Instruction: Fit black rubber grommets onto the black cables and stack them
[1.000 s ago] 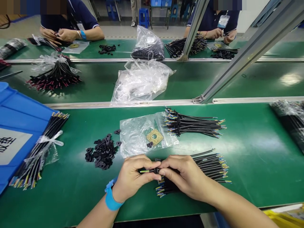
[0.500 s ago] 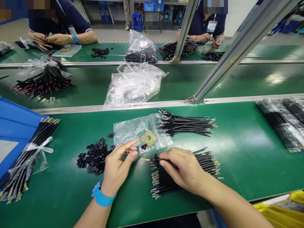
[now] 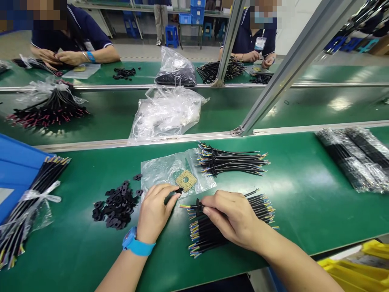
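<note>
My left hand [image 3: 158, 209], with a blue strap at the wrist, pinches a small black plastic piece [image 3: 179, 190] beside a yellow-tan square sponge [image 3: 186, 181] with a round hole. The sponge lies on a clear plastic bag [image 3: 161, 166]. My right hand [image 3: 232, 215] is closed on a black cable [image 3: 192, 207] whose bared coloured wires point left; a black piece [image 3: 199, 206] sits around it near the fingertips. Under that hand lies a row of black cables [image 3: 209, 235]. Left of my left hand is a heap of black pieces [image 3: 120, 205].
Cables with black pieces fitted [image 3: 234, 160] lie behind my right hand. A tied cable bundle [image 3: 30, 207] leans by a blue bin [image 3: 18, 162] at left. Wrapped bundles [image 3: 355, 158] lie far right. A metal frame post [image 3: 273, 81] slants up. Two people sit across the bench.
My left hand has moved right and closed on the small black piece by the sponge. My right hand still holds the cable. The whole view has shifted slightly.
</note>
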### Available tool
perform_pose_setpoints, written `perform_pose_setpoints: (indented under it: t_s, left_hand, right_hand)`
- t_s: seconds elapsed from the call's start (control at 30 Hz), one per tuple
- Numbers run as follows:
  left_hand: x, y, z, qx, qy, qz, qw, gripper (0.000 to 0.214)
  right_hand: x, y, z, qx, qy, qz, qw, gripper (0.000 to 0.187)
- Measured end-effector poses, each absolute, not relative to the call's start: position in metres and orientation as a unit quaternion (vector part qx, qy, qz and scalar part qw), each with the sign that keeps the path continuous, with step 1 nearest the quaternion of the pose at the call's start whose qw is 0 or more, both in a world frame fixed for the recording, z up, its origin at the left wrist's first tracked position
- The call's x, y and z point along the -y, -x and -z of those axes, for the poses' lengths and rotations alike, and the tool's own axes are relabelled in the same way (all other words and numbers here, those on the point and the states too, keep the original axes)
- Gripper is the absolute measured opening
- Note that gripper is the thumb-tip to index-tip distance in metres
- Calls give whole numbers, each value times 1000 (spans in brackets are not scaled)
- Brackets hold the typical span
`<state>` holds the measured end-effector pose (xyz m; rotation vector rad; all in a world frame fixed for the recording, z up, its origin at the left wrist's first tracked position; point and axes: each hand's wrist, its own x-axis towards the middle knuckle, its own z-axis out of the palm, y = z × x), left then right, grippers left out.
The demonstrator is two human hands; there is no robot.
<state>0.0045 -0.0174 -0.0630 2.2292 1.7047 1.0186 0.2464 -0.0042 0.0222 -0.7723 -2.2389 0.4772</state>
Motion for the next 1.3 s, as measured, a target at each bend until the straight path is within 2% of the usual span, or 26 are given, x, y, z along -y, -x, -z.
perform_pose_setpoints:
  t_s: [0.13,0.23,0.43,0.53,0.6,0.7,0.77,0.9,1.0,1.1,1.3]
  left_hand:
    - [22,-3,57,-590,-725,-339,110,16]
    - [26,0,53,-584,-722,-356,107,14]
    - [30,2,49,-553,-751,-354,77,10]
    - [32,0,43,-559,-736,-367,103,20]
    - [32,-1,38,-563,-722,-382,127,20]
    - [32,0,34,-588,-679,-408,163,15]
    - [33,2,35,-612,-637,-425,198,20]
    - [33,2,37,-637,-558,-442,295,35]
    - [34,1,38,-646,-529,-445,325,43]
    - [35,1,39,-661,-514,-445,316,45]
    - [34,-1,38,-651,-497,-474,322,39]
  right_hand:
    - [-18,-261,-15,878,334,-17,344,17]
    - [-45,-276,-1,854,397,44,334,27]
    - [-73,-286,21,815,502,35,287,28]
    - [-62,-283,15,816,498,36,291,29]
    - [-51,-281,8,839,465,13,280,24]
    - [-41,-280,4,884,420,-16,205,12]
    - [-41,-282,4,894,426,-16,138,7]
    - [-47,-292,4,877,477,-47,36,14]
    - [-49,-298,3,863,499,-82,-20,15]
    - [-52,-299,2,847,525,-78,-32,6]
    - [-54,-294,-4,814,578,-51,-1,2]
